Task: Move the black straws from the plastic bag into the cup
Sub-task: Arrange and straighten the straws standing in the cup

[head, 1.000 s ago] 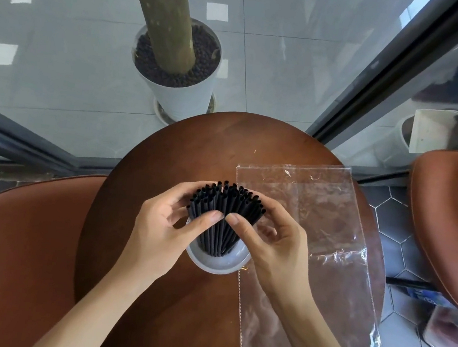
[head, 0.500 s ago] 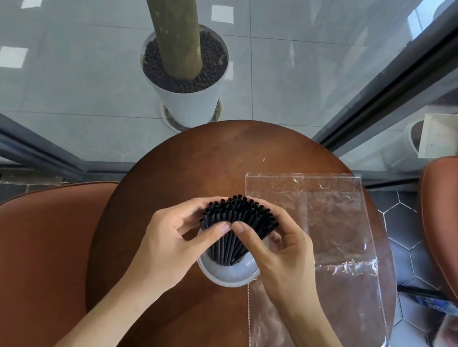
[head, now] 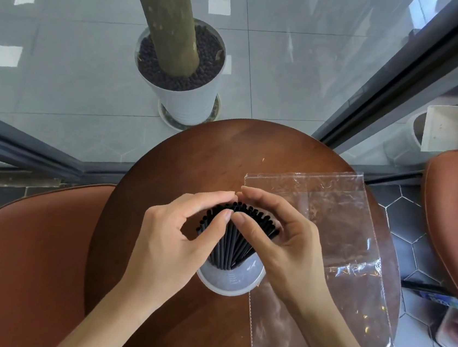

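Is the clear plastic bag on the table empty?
Empty, as far as visible: the clear plastic bag lies flat, and the black straws stand in the white cup.

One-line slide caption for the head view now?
Both hands gather black plastic straws in a white cup.

Bright, even daylight; pale reflections glare on the glass (head: 276,73) beyond the table (head: 194,169). Wide-angle bending warps the edges; focus is sharp.
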